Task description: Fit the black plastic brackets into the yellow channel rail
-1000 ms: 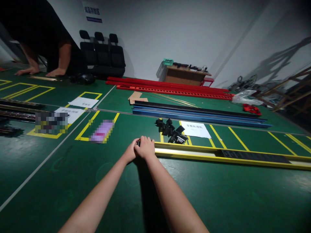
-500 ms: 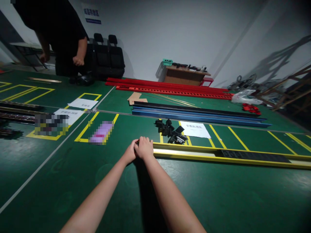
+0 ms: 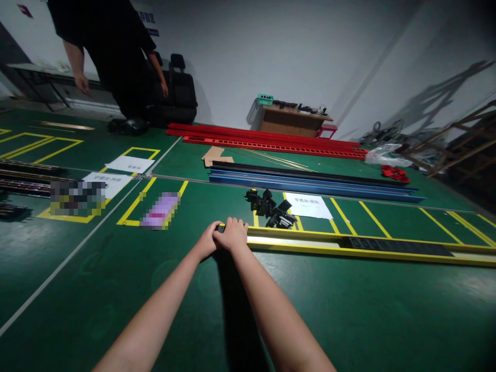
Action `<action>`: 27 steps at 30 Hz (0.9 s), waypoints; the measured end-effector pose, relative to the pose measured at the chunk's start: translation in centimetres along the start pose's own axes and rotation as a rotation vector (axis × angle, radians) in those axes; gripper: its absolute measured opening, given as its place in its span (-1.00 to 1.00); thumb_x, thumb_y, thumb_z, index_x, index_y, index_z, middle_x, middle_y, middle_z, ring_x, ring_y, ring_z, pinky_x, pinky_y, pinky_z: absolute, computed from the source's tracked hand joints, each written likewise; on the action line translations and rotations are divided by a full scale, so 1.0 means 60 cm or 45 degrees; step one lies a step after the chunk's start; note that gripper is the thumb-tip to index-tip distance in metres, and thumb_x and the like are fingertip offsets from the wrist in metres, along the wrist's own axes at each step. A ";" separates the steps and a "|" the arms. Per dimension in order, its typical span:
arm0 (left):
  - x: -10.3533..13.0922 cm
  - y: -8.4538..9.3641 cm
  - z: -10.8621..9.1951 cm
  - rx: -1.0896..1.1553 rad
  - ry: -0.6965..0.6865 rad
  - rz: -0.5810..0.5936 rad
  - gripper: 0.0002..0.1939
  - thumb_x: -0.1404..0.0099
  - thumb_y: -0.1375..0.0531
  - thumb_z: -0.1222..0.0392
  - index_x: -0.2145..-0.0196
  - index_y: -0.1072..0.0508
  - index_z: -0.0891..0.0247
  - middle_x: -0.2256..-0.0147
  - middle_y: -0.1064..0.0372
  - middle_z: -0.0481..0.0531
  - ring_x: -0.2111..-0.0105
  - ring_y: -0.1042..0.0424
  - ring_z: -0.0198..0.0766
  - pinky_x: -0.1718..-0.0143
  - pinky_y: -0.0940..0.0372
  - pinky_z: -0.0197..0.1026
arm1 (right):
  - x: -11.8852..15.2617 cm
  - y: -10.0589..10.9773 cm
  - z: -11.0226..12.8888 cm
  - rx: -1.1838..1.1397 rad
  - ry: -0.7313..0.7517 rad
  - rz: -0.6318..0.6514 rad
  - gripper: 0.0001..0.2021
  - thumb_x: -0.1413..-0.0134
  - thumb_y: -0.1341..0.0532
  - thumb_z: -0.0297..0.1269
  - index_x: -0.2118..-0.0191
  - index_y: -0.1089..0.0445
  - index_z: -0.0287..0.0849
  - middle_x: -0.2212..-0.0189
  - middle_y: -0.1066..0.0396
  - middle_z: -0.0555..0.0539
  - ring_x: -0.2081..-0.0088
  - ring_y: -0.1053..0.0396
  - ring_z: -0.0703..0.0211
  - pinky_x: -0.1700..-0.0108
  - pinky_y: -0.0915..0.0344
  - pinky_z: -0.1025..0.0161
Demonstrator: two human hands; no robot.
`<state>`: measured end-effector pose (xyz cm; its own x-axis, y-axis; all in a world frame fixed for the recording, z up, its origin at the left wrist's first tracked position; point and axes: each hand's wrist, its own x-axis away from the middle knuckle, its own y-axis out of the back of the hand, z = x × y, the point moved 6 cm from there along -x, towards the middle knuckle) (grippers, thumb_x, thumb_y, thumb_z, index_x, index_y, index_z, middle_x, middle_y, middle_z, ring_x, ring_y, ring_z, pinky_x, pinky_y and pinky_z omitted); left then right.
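A long yellow channel rail (image 3: 302, 249) lies on the green floor, running right from my hands. Several black modules, some with round socket faces (image 3: 364, 243), sit in a row inside its channel. My right hand (image 3: 235, 235) is closed over the rail's left end, fingers curled on the far side. Right beside it, my left hand (image 3: 208, 242) is closed around a small black block (image 3: 221, 228) at that end; the hands hide most of it. Beyond the rail, loose black parts (image 3: 267, 206) lie in a pile next to a white printed sheet (image 3: 310, 205).
Blue and black rails (image 3: 310, 181) and red rails (image 3: 271, 137) lie farther back. A person in dark clothes (image 3: 104, 51) stands at the back left near black seats (image 3: 182, 88). A wooden table (image 3: 290, 121) stands by the wall. Dark rails (image 3: 27, 178) lie at left.
The person at the back left has straightened up, arms now hanging down. The black block shows more between my hands. My right hand has shifted slightly right; the view has moved a little.
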<state>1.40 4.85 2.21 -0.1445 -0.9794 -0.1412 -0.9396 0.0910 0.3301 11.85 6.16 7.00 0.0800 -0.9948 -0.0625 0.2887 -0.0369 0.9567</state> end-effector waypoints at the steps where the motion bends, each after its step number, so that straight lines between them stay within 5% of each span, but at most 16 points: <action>1: 0.000 0.000 0.002 -0.003 0.001 -0.005 -0.39 0.05 -0.26 0.26 0.00 -0.25 0.25 0.00 -0.28 0.15 0.00 -0.29 -0.11 -0.08 -0.17 0.01 | 0.001 -0.001 0.004 -0.002 0.016 -0.004 -0.59 0.03 -0.07 0.04 0.21 -0.32 -0.20 0.19 -0.34 -0.24 0.11 -0.21 -0.10 0.04 -0.01 -0.04; 11: -0.005 0.002 0.003 -0.136 -0.111 -0.037 -0.47 -0.02 -0.21 0.28 0.01 -0.24 0.27 0.02 -0.24 0.16 0.00 -0.26 -0.13 -0.10 -0.15 -0.01 | 0.002 -0.005 0.022 -0.011 0.098 0.022 -0.68 -0.06 -0.02 -0.13 0.18 -0.31 -0.23 0.18 -0.34 -0.25 0.10 -0.20 -0.05 0.05 -0.01 0.00; 20: -0.001 0.004 0.006 -0.075 -0.127 0.017 -0.30 0.11 -0.33 0.21 -0.01 -0.19 0.26 0.03 -0.23 0.14 0.02 -0.27 -0.10 -0.06 -0.18 0.00 | -0.020 -0.018 0.014 0.018 -0.126 0.204 -0.61 0.00 -0.05 -0.07 0.14 -0.31 -0.24 0.14 -0.35 -0.27 0.06 -0.22 -0.12 0.05 -0.05 0.00; 27: -0.006 0.002 0.009 -0.113 -0.171 0.025 -0.33 0.10 -0.33 0.20 0.02 -0.21 0.25 0.06 -0.22 0.13 0.04 -0.26 -0.12 -0.03 -0.20 -0.03 | -0.022 -0.023 0.017 -0.006 -0.081 0.213 -0.66 0.03 -0.06 -0.19 0.14 -0.31 -0.24 0.12 -0.34 -0.26 0.05 -0.21 -0.09 0.06 -0.06 0.04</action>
<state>1.19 5.31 1.81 -0.2086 -0.9440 -0.2558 -0.9059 0.0880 0.4143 10.35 7.41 6.05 0.0671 -0.9910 0.1158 0.2806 0.1301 0.9510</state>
